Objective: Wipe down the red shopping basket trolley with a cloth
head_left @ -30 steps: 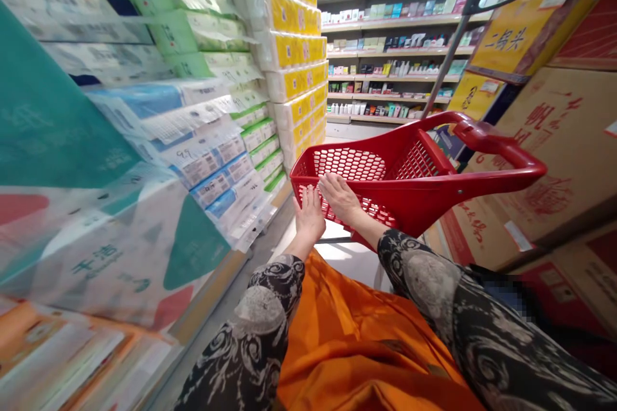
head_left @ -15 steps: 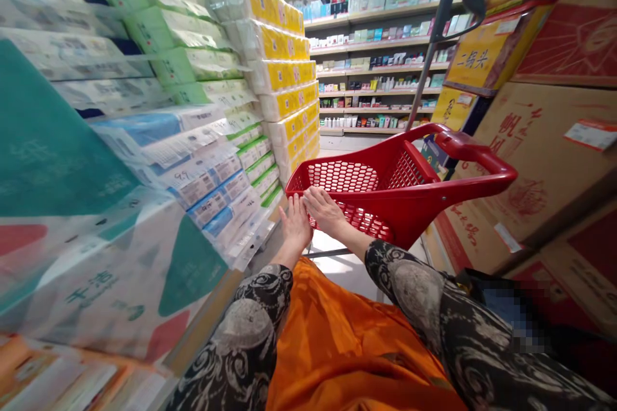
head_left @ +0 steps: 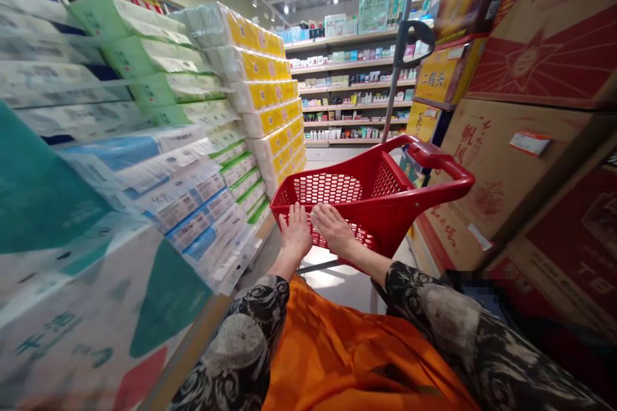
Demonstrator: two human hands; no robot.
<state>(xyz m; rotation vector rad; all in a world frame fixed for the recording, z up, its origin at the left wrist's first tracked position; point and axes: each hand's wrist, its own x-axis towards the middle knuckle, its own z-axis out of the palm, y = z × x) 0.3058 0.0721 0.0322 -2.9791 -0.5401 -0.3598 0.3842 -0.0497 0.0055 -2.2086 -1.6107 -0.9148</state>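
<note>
My left hand (head_left: 295, 236) and my right hand (head_left: 333, 229) both lie palm down on the near rim of the red plastic shopping basket (head_left: 390, 231), side by side and just apart. The left fingers (head_left: 295, 218) point up and are slightly apart, and the right fingers (head_left: 322, 215) sit closer together, angled toward the left hand; neither set is curled or clamped around the rim. The basket sits on a cart in front of me, in a store aisle, with a honeycomb-mesh bottom and a looped red handle (head_left: 448, 170) at the far right. A metal pole (head_left: 402, 64) with a black loop (head_left: 417, 37) rises beside it. Stacked toilet paper packs in yellow wrap (head_left: 270, 103) and green wrap (head_left: 159, 58) stand to the left, with blue-and-white packs (head_left: 193, 212) just beside the basket. Brown cardboard cartons with red print (head_left: 501, 173) are stacked on the right. Shelves of skincare products (head_left: 351, 96) are at the far end. My patterned black-and-grey sleeves (head_left: 241, 340) and orange cloth (head_left: 337, 353) fill the bottom of the view.
</note>
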